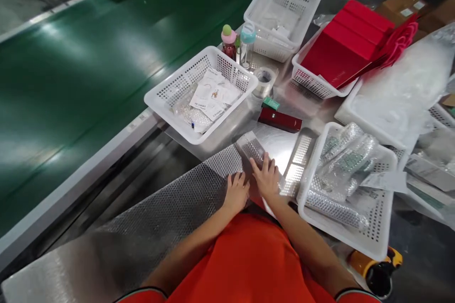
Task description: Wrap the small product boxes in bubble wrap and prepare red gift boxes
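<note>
A long strip of bubble wrap [170,203] runs from the lower left up to the metal table in front of me. At its upper end lies a box-shaped piece covered in bubble wrap [250,146]. My left hand [236,192] rests on the near part of the wrap, fingers apart. On the right side of the wrapped piece lies my right hand [266,177], its fingers spread. Just beyond the hands are a dark red box [280,120] and a small green box [270,103]. What the wrap covers is hard to make out.
A white basket with papers [201,139] stands ahead left, a basket of wrapped items [382,227] at right. Behind are tape [265,78], two bottles, another basket [280,52] and red bags [348,38]. A green conveyor [117,57] runs along the left. A tape dispenser [373,265] sits lower right.
</note>
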`<state>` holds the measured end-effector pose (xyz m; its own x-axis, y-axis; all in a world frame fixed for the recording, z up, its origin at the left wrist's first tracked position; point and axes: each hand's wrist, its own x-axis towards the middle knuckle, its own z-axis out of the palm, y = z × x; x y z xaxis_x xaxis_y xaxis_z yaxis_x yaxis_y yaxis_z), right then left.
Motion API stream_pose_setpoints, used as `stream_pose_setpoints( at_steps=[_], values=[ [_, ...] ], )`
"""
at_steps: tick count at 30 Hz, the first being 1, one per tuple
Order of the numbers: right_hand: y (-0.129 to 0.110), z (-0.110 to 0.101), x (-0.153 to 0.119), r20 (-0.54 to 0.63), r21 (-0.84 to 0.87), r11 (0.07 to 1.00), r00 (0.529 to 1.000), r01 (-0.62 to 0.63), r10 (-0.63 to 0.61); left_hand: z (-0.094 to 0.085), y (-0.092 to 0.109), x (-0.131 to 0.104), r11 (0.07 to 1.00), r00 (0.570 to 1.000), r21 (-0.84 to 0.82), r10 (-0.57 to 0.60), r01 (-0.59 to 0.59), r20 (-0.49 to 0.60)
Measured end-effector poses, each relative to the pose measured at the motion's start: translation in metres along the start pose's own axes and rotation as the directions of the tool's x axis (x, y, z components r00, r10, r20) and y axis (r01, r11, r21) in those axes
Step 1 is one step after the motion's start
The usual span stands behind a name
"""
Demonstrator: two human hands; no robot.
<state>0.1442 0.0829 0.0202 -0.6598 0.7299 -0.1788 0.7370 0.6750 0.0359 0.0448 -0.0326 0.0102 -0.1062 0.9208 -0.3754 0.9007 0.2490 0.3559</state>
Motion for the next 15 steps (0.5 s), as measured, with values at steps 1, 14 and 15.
stream_pose_setpoints(
  at_steps=[1,14,15],
  values=[
    [-0.016,0.003,-0.008,-0.016,0.019,1.000,1.000,-0.012,0.013,0.001,-0.003,-0.004,1.000,1.000,-0.011,0.002,-0.002,-0.016],
    [-0.002,-0.008,-0.016,0.052,0.159,0.981,0.992,0.107,-0.117,-0.001,-0.016,-0.013,1.000,0.995,0.010,0.017,-0.016,-0.098],
    [0.000,-0.007,-0.024,0.024,0.169,0.981,0.994,0.097,-0.102,-0.004,-0.016,-0.011,1.000,0.996,0.005,0.015,-0.015,-0.085]
  ],
)
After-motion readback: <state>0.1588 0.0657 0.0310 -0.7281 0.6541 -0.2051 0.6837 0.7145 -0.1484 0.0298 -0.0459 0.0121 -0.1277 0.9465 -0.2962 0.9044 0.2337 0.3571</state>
